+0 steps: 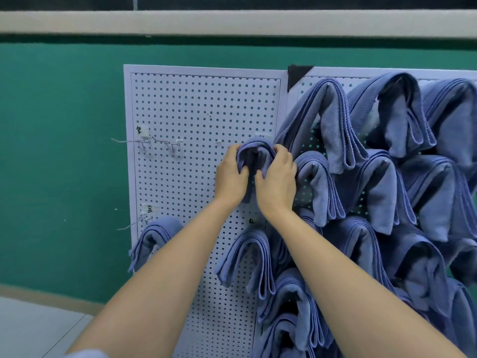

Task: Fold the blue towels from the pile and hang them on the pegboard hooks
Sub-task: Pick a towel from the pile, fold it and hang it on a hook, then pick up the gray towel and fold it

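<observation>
A folded blue towel [254, 153] is draped over a hook on the white pegboard [196, 112], near its right edge at mid height. My left hand [231, 177] grips the towel's left side, fingers curled over the fold. My right hand [277, 179] grips its right side, thumb at the front. The hook under the towel is hidden. Several other folded blue towels hang on hooks: one [154, 236] at the lower left, one [249, 262] below my hands, many [387, 156] on the right-hand board.
Two bare metal hooks [144, 142] stick out at the pegboard's upper left and another bare hook [134, 223] lower left. Behind the board stands a green wall [62, 151]. A pale floor [31, 329] shows at the bottom left.
</observation>
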